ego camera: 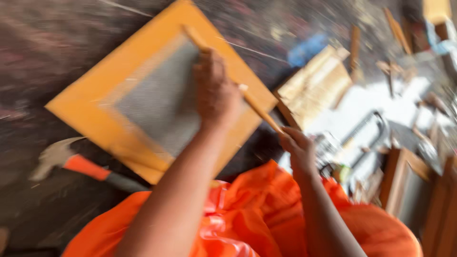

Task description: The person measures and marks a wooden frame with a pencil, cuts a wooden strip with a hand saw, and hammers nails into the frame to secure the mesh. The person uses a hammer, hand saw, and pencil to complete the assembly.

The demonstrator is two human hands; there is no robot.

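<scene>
A square wooden frame (95, 114) with grey mesh (157, 104) in its middle lies on the dark floor. My left hand (216, 93) rests on the frame's right side, pressing a thin wooden strip (259, 109) that runs diagonally across the frame. My right hand (297, 145) grips the strip's lower right end, past the frame's corner. The picture is blurred by motion. My orange garment (257, 214) fills the bottom of the view.
A hammer (81, 164) with an orange grip lies on the floor left of my arm. A second wooden frame (316, 85) lies at the right, near a hacksaw (366, 131), loose wood strips (354, 45) and a framed panel (409, 185).
</scene>
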